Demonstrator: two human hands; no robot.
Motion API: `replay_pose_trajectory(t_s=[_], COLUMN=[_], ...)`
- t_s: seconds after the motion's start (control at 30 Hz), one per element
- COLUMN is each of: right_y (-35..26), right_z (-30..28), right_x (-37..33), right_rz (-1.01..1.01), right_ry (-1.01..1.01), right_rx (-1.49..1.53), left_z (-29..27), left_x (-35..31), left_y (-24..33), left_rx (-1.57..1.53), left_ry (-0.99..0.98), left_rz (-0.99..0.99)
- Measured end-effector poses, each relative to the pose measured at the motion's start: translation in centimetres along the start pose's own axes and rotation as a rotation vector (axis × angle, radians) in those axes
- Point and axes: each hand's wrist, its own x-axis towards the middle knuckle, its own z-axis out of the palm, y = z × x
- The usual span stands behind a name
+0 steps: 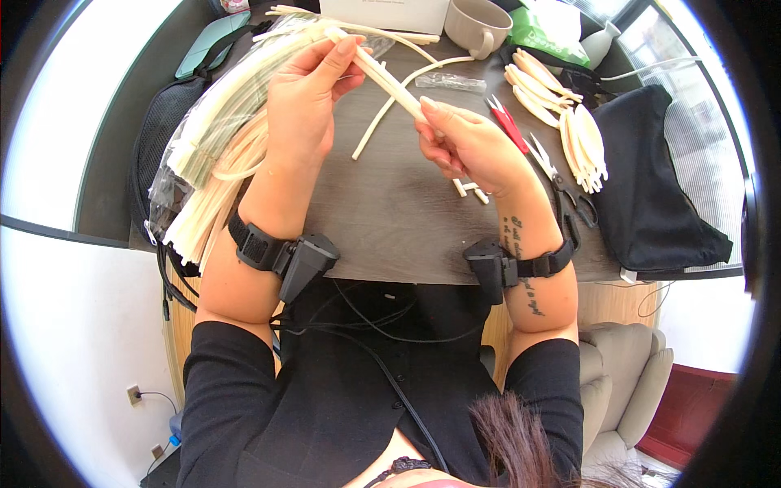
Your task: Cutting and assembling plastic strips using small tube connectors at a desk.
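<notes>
Both my hands hold a folded cream chenille stem stretched slantwise above the table. My left hand pinches its upper left end between thumb and fingers. At the lower right end, my right hand grips it with the thumb on top. One loose chenille stem curves across the tabletop behind the held one. Short cut pieces lie below my right hand. Red-handled pliers and dark-handled scissors rest to the right, beside looped petal-shaped stems gathered in bunches.
Long stems in a clear plastic bag cover the left side, beside a black mesh bag. At the back stand a beige mug and a green package. A black pouch lies at the right edge.
</notes>
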Motion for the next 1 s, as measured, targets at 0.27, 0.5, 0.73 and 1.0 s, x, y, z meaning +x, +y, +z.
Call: replay_pose_trajectory(t_s=[0.27,0.5,0.73,1.0], right_y=[-0.01,0.11,-0.03,0.39], right_z=[-0.54,-0.35,0.01,-0.3], right_x=[-0.08,0.07,0.35,0.33], right_rz=[0.049,-0.044,-0.13,-0.123], right_ry=[-0.037,0.006,0.014,0.009], right_rx=[-0.024,0.004,0.091,-0.056], left_z=[0.07,-0.46,-0.31,-0.53], left_x=[-0.04,0.22,0.18,0.3], left_y=[-0.11,-0.56,-0.69,-0.69], left_rx=[0.004,-0.04,-0.077,-0.115], left_ry=[0.041,0.115,0.195,0.178], left_rz=[-0.016,-0.016,-0.006,0.021])
